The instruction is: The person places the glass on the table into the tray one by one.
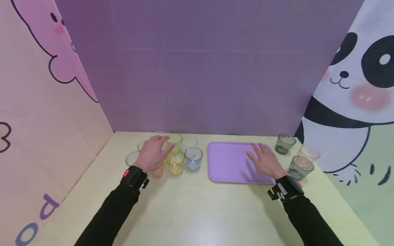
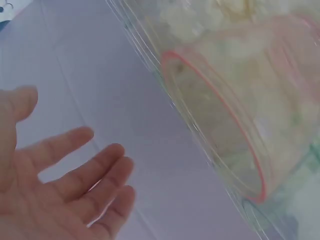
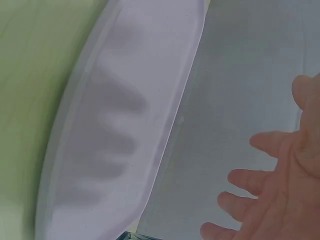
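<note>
My left hand (image 1: 155, 152) hovers over a cluster of tinted cups at the left of the table, its fingers loosely spread. Below it in the head view stand a pink cup (image 1: 157, 171), a yellow cup (image 1: 175, 164) and a green cup (image 1: 175, 140), with a blue cup (image 1: 194, 160) to their right. The pink cup's rim (image 2: 220, 115) shows large in the left wrist view, apart from the fingers. Above the right part of a purple tray (image 1: 229, 162), my right hand (image 1: 265, 161) is held with fingers spread, casting a shadow on the tray (image 3: 125, 150). Both palms hold nothing.
Two grey cups (image 1: 285, 144) and a pale pink cup (image 1: 309, 153) stand near the table's right edge, close to my right wrist. More clear cups (image 1: 132, 158) sit partly hidden by my left hand. A purple wall (image 1: 209, 68) rises behind the table.
</note>
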The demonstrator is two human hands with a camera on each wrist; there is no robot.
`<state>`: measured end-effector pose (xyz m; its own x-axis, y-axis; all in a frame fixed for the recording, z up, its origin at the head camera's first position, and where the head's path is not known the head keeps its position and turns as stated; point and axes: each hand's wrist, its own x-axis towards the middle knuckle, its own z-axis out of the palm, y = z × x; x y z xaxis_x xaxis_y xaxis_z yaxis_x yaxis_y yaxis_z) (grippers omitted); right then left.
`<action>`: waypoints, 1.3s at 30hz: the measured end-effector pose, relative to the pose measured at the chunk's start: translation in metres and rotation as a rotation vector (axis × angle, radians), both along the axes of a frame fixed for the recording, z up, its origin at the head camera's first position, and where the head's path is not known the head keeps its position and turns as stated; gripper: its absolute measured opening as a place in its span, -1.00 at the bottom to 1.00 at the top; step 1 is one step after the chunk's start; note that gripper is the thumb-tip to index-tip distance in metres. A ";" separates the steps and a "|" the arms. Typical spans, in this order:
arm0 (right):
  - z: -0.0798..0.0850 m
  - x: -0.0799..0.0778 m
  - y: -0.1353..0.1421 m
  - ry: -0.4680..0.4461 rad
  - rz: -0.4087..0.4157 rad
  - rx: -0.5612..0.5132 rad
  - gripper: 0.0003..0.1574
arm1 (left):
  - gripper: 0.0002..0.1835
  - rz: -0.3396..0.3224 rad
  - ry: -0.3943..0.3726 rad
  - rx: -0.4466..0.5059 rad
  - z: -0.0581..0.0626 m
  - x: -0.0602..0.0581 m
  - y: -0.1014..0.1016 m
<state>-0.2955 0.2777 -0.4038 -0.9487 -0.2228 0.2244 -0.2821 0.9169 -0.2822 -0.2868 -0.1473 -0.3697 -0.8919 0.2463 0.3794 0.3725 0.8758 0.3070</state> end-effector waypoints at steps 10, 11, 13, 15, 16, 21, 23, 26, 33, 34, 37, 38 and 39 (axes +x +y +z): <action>-0.006 0.003 0.006 0.069 -0.014 -0.106 -0.15 | -0.70 -0.067 0.058 0.122 -0.006 0.012 0.037; -0.006 0.003 0.008 0.062 -0.022 -0.120 -0.14 | -0.70 -0.077 0.050 0.110 -0.007 0.013 0.042; -0.006 0.004 0.010 0.056 -0.035 -0.147 -0.13 | -0.69 -0.093 0.031 0.084 -0.012 0.016 0.051; -0.005 0.003 0.013 0.058 -0.045 -0.171 -0.14 | -0.68 -0.101 0.013 0.053 -0.016 0.018 0.060; -0.005 0.003 0.014 0.068 -0.048 -0.184 -0.14 | -0.68 -0.108 0.008 0.039 -0.018 0.019 0.065; -0.004 0.000 0.019 0.122 -0.063 -0.260 -0.18 | -0.67 -0.145 0.006 0.003 -0.032 0.021 0.086; -0.004 -0.001 0.020 0.148 -0.078 -0.294 -0.21 | -0.66 -0.160 -0.015 0.008 -0.039 0.022 0.094; -0.004 -0.003 0.021 0.196 -0.125 -0.344 -0.27 | -0.65 -0.174 -0.061 0.001 -0.048 0.023 0.103; -0.006 -0.005 0.019 0.282 -0.219 -0.433 -0.36 | -0.74 -0.223 -0.120 -0.029 -0.068 0.015 0.123; -0.007 -0.004 0.019 0.285 -0.232 -0.448 -0.36 | -0.75 -0.225 -0.127 -0.026 -0.070 0.015 0.124; -0.011 -0.003 0.020 0.289 -0.293 -0.492 -0.33 | -0.74 -0.225 -0.139 -0.016 -0.075 0.013 0.129; -0.013 -0.002 0.021 0.295 -0.316 -0.508 -0.32 | -0.74 -0.225 -0.145 -0.010 -0.076 0.012 0.130; -0.014 -0.001 0.023 0.296 -0.343 -0.520 -0.31 | -0.72 -0.223 -0.152 -0.008 -0.076 0.011 0.132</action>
<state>-0.2970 0.3007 -0.4177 -0.8287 0.2858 0.4812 -0.1332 0.7344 -0.6655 -0.2754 -0.0158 -0.4456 -0.8617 0.4457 0.2425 0.5067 0.7800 0.3673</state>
